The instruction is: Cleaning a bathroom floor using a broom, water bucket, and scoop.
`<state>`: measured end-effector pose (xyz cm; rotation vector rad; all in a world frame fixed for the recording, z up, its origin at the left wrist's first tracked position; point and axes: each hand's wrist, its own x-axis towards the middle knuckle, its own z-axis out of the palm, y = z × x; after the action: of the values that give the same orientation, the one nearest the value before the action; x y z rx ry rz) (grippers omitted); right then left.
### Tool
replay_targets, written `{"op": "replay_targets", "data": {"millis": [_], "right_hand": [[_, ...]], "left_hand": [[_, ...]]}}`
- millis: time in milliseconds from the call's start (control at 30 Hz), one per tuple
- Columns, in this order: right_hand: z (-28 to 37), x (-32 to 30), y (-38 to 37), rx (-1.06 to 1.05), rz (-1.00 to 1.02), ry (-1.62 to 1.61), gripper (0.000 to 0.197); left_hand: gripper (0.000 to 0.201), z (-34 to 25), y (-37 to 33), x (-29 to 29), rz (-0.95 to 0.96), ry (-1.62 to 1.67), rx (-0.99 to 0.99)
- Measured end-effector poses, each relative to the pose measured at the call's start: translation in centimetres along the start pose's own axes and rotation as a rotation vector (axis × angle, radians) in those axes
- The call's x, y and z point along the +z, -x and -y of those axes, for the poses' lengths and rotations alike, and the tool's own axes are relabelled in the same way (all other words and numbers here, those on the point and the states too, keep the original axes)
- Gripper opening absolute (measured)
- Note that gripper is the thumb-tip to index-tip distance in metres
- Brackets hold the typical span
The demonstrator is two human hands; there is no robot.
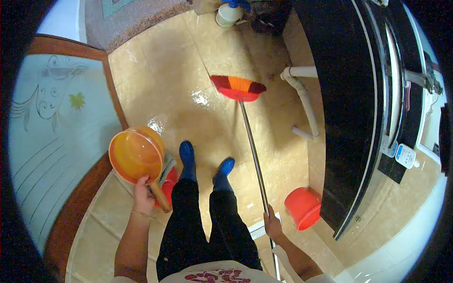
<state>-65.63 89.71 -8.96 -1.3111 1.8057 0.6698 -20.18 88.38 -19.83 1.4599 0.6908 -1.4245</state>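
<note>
Orange basin (137, 153) in left hand's (143, 191) closed grip, right hand (272, 225) clasping broom (245, 118) over open wet tile beside the counter edge (363, 141).

Glossy wet floor tiles (198, 75), shiny plastic dipper (137, 153), smooth metal broom handle (252, 151).

A red bucket (303, 207) stands on the wet tiled floor (188, 80) just beside a dark counter (349, 118). White pipes (302, 94) run below it. A frosted glass door (52, 137) fills the left, and a white jug (228, 14) sits far off.
</note>
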Motion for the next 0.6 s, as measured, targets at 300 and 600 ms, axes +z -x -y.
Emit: {"op": "replay_targets", "data": {"millis": [300, 600], "right_hand": [[-0.2, -7.1, -19.5, 0.045, -0.346, -0.162, 0.048], [-13.4, 0.7, -13.6, 0.521, 0.037, -0.957, 0.043]], "left_hand": [[0.025, 0.4, 0.7, 1.3, -0.036, -0.047, 0.019], [0.024, 0.4, 2.2, 1.1, -0.042, -0.057, 0.062]]}}
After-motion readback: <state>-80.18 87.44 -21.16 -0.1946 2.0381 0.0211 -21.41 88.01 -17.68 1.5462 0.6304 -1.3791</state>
